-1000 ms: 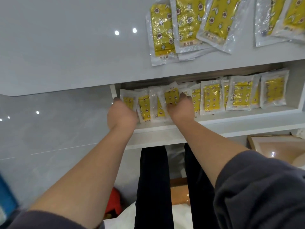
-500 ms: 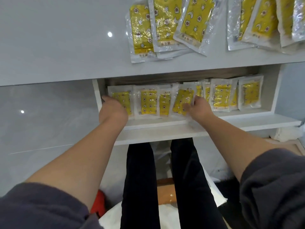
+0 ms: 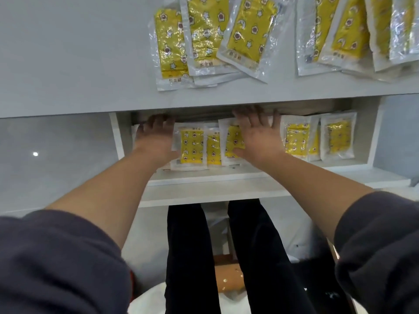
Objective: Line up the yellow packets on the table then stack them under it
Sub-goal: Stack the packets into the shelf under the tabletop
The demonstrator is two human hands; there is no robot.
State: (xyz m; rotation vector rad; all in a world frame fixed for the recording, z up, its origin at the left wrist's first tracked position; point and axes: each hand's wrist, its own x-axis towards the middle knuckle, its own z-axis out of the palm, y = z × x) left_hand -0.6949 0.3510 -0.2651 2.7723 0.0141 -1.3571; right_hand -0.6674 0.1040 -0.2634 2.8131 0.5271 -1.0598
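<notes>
Packets (image 3: 191, 146) sit overlapped on the shelf (image 3: 249, 175) between and under my palms, more on the table (image 3: 79, 64) above them. My left hand (image 3: 156, 138) and right hand (image 3: 260, 137) lie spread flat, pressing, pinching nothing. Judged light, limp, slippery; pinch the sealed rims.

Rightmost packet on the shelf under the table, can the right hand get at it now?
Probably yes. The right hand rests flat on packets further left along the shelf, and the rightmost packet lies uncovered, nothing in front.
</notes>
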